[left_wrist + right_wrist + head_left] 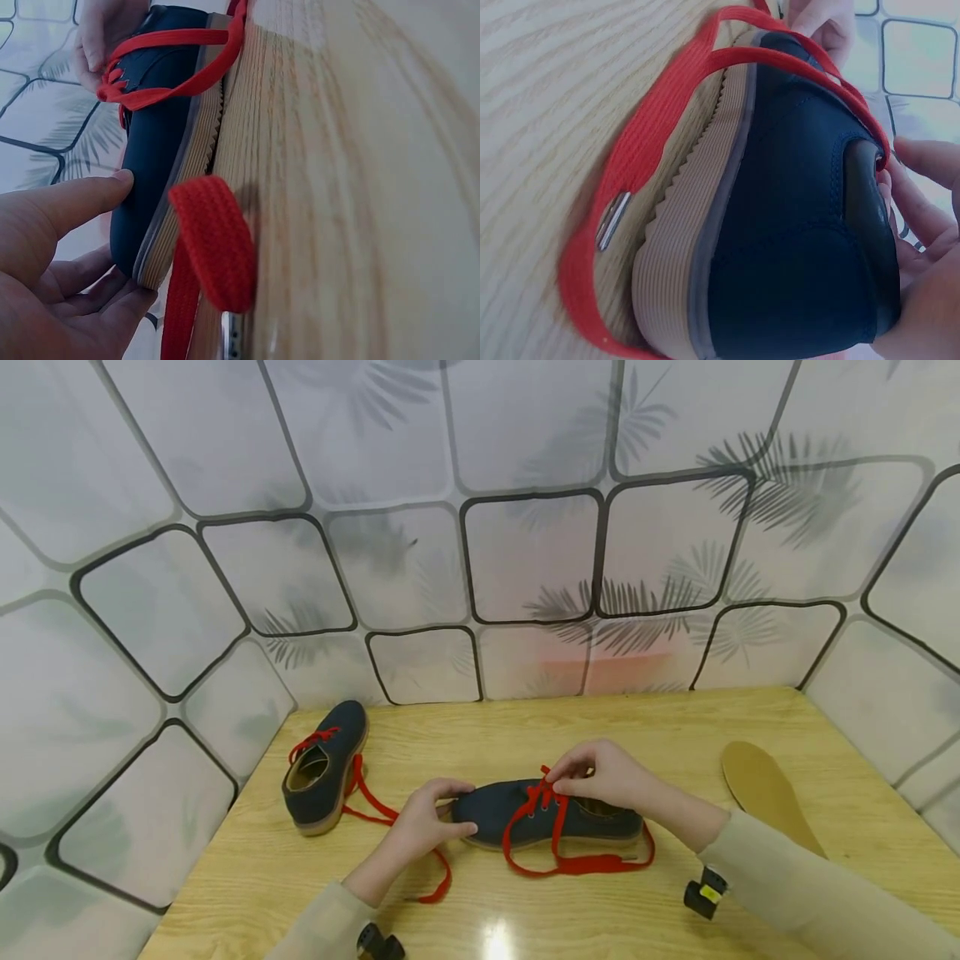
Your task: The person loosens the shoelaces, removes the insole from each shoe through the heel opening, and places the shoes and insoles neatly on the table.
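A dark blue shoe (491, 806) lies sole-down on the table, toe to the left. At its toe my left hand (423, 820) holds on, thumb on the near side and fingers on the far side. My right hand (603, 772) is over the lacing, thumb and fingertips pinching the red shoelace (543, 793) near the shoe's opening. A long loose stretch of that lace (652, 120) loops down the near side and along the table, its metal tip (613, 221) beside the sole. The right wrist view shows the heel and the ridged pale sole (667, 277).
A second blue shoe (326, 777) with red laces stands at the back left; its loose lace (367, 797) trails toward my left hand, partly behind it. On the right, a tan insole (768, 793) lies partly behind my right sleeve. Patterned cloth walls (532, 560) enclose the wooden table (420, 735).
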{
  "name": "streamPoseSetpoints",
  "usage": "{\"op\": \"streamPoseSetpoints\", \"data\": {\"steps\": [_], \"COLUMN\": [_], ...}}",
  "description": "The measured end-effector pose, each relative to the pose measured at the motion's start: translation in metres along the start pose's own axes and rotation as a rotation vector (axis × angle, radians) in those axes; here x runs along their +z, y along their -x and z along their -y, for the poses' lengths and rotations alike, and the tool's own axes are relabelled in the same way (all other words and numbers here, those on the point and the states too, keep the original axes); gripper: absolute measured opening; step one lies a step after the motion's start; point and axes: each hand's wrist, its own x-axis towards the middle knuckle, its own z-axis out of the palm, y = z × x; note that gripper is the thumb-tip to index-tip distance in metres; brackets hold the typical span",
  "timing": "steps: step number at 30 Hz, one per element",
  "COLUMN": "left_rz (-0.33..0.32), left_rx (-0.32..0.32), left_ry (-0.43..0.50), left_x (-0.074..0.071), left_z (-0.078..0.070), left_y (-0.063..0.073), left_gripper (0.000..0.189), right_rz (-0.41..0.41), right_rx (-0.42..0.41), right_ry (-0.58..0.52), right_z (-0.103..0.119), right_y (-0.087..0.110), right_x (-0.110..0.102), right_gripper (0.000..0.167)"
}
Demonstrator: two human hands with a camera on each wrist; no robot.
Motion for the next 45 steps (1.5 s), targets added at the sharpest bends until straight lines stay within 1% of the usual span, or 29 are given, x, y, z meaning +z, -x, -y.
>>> {"op": "streamPoseSetpoints", "data": {"steps": [6,13,22,24,27,33,36,37,39,43,45], "left_rz": [0.000,0.005,0.003,0.004,0.005,0.005,0.005,0.004,0.003,0.001,0.002], "left_rx": [0.001,0.003,0.005,0.008,0.012,0.010,0.009,0.008,0.007,0.002,0.002], "left_ry": [0.000,0.001,-0.007,-0.008,-0.011,-0.005,0.000,0.002,0.004,0.009,0.008], "left_x": [0.0003,0.0008,0.0002,0.0001,0.0001,0.0006,0.0010,0.0010,0.0011,0.0008,0.0008], "left_z": [0.0002,0.0009,0.0008,0.0006,0.0002,-0.0002,0.0002,0.0003,0.0005,0.0003,0.0004], "left_y": [0.0000,-0.0005,-0.0011,-0.0012,-0.0010,0.0004,0.0009,0.0009,0.0010,0.0010,0.0011], "left_gripper": [0.049,0.050,0.050,0.049,0.049,0.049,0.050,0.050,0.050,0.050,0.050], "right_rz": [0.012,-0.034,-0.065,-0.075,-0.091,-0.114,-0.122,-0.119,-0.104,-0.081,-0.080], "right_rx": [-0.006,-0.036,-0.041,-0.016,0.050,0.203,0.242,0.243,0.216,0.122,0.079], "right_ry": [0.049,0.136,0.137,0.115,0.060,-0.107,-0.178,-0.186,-0.167,-0.098,-0.088], "right_z": [0.0004,-0.0034,-0.0040,-0.0036,-0.0030,-0.0024,-0.0025,-0.0029,-0.0034,-0.0066,-0.0074], "right_y": [0.0020,0.0028,0.0013,0.0013,0.0013,-0.0002,-0.0012,-0.0015,-0.0015,-0.0010,-0.0005], "right_x": [0.0008,0.0004,0.0016,0.0016,0.0010,-0.0018,-0.0034,-0.0037,-0.0041,-0.0026,-0.0022], "right_gripper": [0.009,0.006,0.007,0.008,0.008,0.014,0.015,0.015,0.013,0.009,0.007]}}
